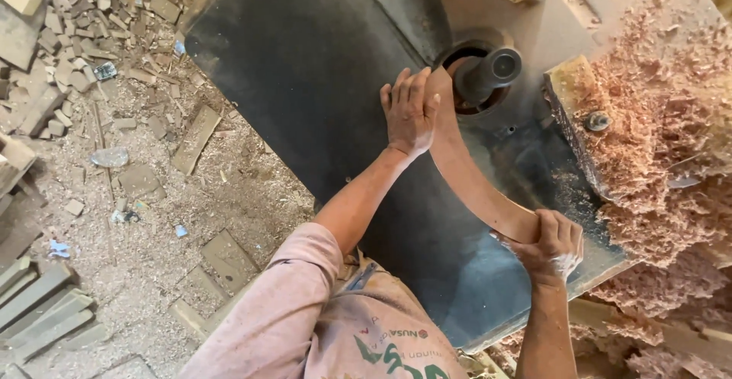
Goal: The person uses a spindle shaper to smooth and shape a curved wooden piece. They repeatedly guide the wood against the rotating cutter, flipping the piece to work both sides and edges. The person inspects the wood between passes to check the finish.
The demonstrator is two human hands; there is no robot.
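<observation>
I count two hands on one workpiece. The left hand (409, 110) lies flat with fingers together, pressing down on the far end of the curved reddish-brown wooden strip (465, 169). The right hand (550, 246) has its fingers wrapped shut around the near end of the same strip. The strip arcs between both sets of fingers, lying on the dark metal machine table (305, 66).

One dark cylindrical cutter spindle (488, 72) stands in a round opening just beyond the left fingertips, to their right; the strip's far end sits right against it, though I cannot tell if it touches. One round metal bolt head (597, 121) shows further right of the spindle, on a shaving-covered wooden fence piece (576, 112).

One big heap of pinkish wood shavings (663, 120) lies right of both hands, crowding the table edge beside the right fingers. Left of the left fingers, past the table edge, a sawdust-covered floor (152, 219) carries many small wooden offcut blocks (84, 36), too many to count, plus a stack of grey wooden slats (42, 303). My pink sleeve (282, 310) covers the near table corner.
</observation>
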